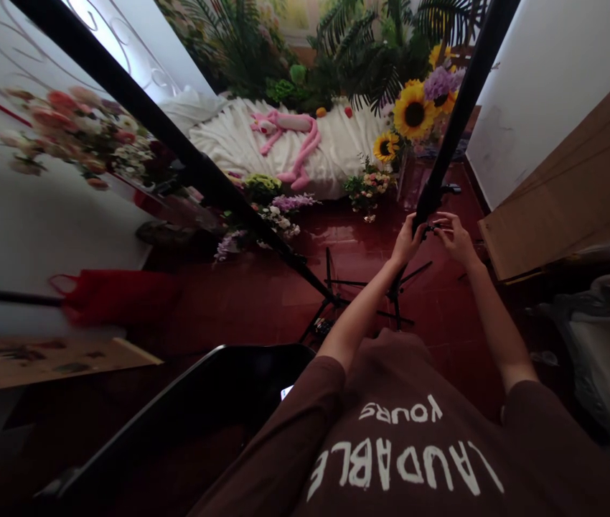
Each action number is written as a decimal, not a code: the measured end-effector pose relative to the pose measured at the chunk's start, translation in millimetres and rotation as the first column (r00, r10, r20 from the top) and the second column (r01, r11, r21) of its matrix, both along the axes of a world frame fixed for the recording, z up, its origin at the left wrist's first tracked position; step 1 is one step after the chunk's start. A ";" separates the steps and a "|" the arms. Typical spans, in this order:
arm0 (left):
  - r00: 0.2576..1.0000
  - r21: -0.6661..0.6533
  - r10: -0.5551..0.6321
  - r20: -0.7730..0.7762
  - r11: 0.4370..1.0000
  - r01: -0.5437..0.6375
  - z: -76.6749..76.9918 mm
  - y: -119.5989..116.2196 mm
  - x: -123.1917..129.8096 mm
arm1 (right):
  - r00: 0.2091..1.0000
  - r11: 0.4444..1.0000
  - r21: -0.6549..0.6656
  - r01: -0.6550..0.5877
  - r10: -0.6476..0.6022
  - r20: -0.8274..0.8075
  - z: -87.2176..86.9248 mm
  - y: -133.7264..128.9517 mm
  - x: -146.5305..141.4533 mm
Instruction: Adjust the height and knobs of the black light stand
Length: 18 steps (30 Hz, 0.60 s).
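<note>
In the head view a black tripod stand (463,108) rises on the right, its pole slanting up out of view and its legs spread on the floor. My left hand (405,245) is closed around this pole at about mid-height. Beside it, the fingers of my right hand (456,241) pinch a small black knob (428,230) on the stand's collar. Another black knob (450,189) sticks out a little higher on the same pole. A second black stand (197,169) leans across the left side, apart from both hands.
A pink plush toy (294,123) lies on a white draped cloth (230,136) before green plants. Sunflowers (413,111) and a flower bunch (68,118) flank it. A red bag (105,294), a black container (219,359) and a brown board (568,179) stand around me.
</note>
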<state>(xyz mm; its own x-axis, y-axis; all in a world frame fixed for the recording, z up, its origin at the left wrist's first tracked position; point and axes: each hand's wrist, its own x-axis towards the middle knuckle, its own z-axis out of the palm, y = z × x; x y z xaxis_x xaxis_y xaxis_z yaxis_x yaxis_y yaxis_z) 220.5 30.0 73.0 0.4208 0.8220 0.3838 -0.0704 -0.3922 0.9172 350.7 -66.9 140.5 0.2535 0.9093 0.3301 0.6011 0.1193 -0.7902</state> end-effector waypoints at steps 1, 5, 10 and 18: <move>1.000 0.002 -0.002 0.003 1.000 0.002 0.0 0.1 -0.4 | 1.000 1.000 0.013 -0.012 0.012 0.018 -2.4 0.4 0.9; 1.000 -0.001 -0.009 0.007 1.000 0.009 1.0 -1.0 -2.3 | 0.999 0.999 0.040 0.002 -0.004 0.035 -11.5 1.8 2.1; 1.000 -0.018 -0.010 0.009 1.000 0.010 5.4 -4.1 -3.1 | 0.973 0.993 -0.017 0.121 -0.122 -0.195 -16.4 15.8 -3.1; 0.992 -0.060 0.088 -0.095 0.994 -0.094 20.4 -14.7 -2.7 | 0.555 0.904 -0.427 -0.025 -0.343 -0.758 6.0 36.7 -8.0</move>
